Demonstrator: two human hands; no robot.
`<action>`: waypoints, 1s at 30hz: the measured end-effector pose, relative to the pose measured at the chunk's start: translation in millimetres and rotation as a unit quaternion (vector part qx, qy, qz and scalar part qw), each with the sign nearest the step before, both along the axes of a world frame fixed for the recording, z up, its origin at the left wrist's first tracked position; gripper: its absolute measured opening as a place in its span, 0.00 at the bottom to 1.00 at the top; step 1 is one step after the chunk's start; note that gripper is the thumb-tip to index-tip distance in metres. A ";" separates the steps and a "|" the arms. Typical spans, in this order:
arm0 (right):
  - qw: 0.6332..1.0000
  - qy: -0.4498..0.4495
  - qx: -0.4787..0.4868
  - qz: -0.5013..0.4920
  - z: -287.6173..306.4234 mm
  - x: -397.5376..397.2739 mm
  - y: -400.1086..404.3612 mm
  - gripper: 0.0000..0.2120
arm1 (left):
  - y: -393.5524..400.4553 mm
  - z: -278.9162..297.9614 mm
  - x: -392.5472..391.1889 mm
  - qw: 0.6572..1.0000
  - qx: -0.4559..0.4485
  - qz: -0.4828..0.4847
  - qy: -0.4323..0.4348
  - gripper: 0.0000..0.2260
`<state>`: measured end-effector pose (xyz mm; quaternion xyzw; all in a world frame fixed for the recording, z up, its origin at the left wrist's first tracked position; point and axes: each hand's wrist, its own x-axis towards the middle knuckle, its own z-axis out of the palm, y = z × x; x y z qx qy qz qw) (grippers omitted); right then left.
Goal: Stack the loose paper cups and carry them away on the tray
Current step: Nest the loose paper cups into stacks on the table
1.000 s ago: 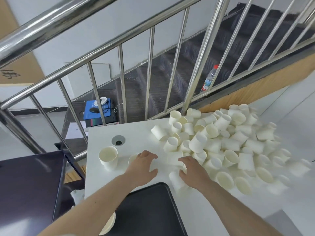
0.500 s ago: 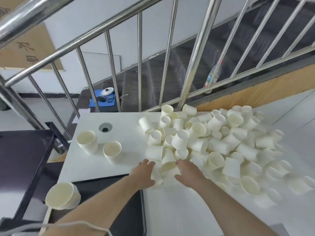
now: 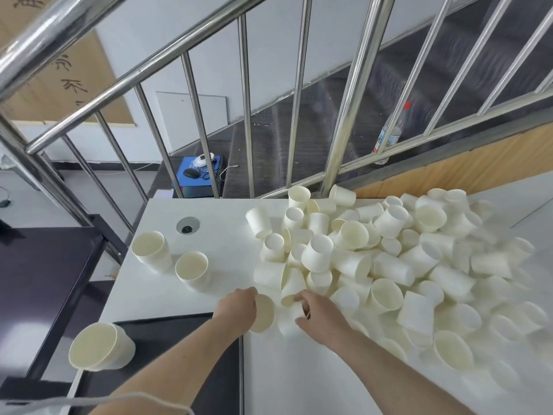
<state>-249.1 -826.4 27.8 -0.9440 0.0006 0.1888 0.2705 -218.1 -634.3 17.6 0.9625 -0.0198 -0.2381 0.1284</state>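
cup pile [image 3: 389, 259] covers the table's [image 3: 299, 378] right; two cup stacks [image 3: 152, 250] stand left; tray [image 3: 167, 348] lies at the near-left edge, railing [image 3: 347, 115] behind.

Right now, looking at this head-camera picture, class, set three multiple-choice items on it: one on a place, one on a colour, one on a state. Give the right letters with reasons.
1. Where does the plastic bottle stand?
A. on the stairs behind the railing
B. on the white table
C. on the black tray

2. What colour is the tray?
A. white
B. black
C. blue

3. What is the left hand doing?
A. resting flat on the tray
B. hanging idle off the table
C. gripping a paper cup at the near edge of the cup pile

Answers:
1 A, the bottle shows between the steel railing bars, on the dark stairs beyond the table.
2 B, the tray at the table's near left corner is black, with a cup stack on it.
3 C, its fingers curl round a cup lying on its side, beside the right hand.
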 end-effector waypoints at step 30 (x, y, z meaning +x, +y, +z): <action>0.977 -0.032 -0.194 0.085 -6.6 45.9 11.0 0.09 | -29.5 -10.6 67.1 0.995 -0.084 0.046 -0.011 0.23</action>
